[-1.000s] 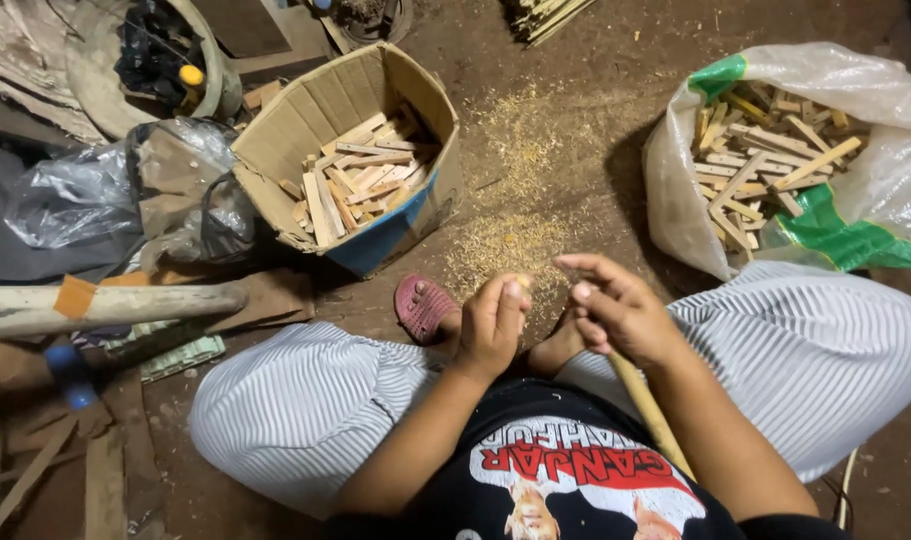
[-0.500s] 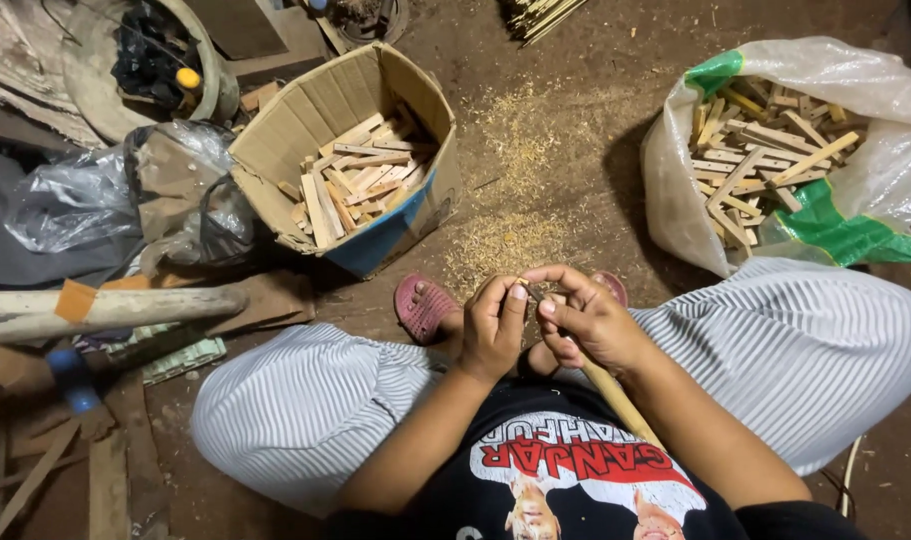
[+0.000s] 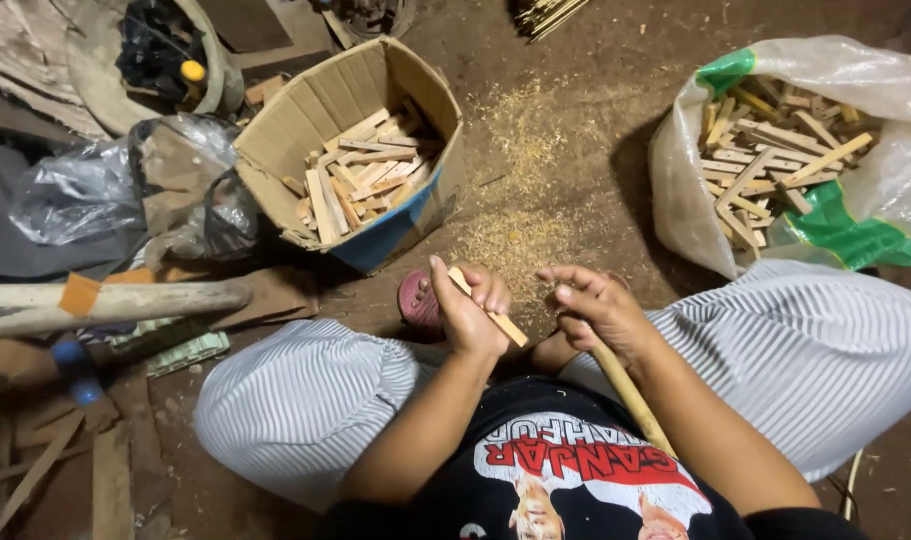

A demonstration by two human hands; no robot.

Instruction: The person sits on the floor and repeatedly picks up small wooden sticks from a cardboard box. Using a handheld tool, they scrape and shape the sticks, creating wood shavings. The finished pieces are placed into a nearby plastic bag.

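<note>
Since half a second ago the two hands have drawn apart: they were bunched together over the lap, and now the left hand (image 3: pixel 467 315) stands alone with a short wooden stick (image 3: pixel 487 310) clamped in its closed fingers, the stick slanting from 11 o'clock down to 5 o'clock across the fist. Beside it, the right hand (image 3: pixel 597 312) has slid off toward 3 o'clock and sits on the top of a long pale rod (image 3: pixel 627 395) that runs down along the person's body; its fingers are half curled, thumb and forefinger loose, and I cannot tell how firmly it grips the rod.

Judging from how things lie, the work looks well under way. At 11 o'clock a cardboard box (image 3: pixel 375 215) holds a fair layer of cut sticks but is far from full, while the plastic sack (image 3: pixel 690 195) at 2 o'clock is heaped with more of the same. Sawdust and shavings (image 3: pixel 520 225) are strewn over the dirt floor (image 3: pixel 575 90) between the two, straight ahead at 12 o'clock.

Room for moving is tight at the sides. Both striped knees frame the hands, a reddish sandal (image 3: pixel 416 300) lies just beside the left fist, and the box's near corner is close at 11 o'clock. Clutter of crumpled plastic bags (image 3: pixel 85 190) and a thick pole (image 3: pixel 115 300) crowds 9 o'clock. Ahead, the strip of floor between box and sack carries only shavings.
</note>
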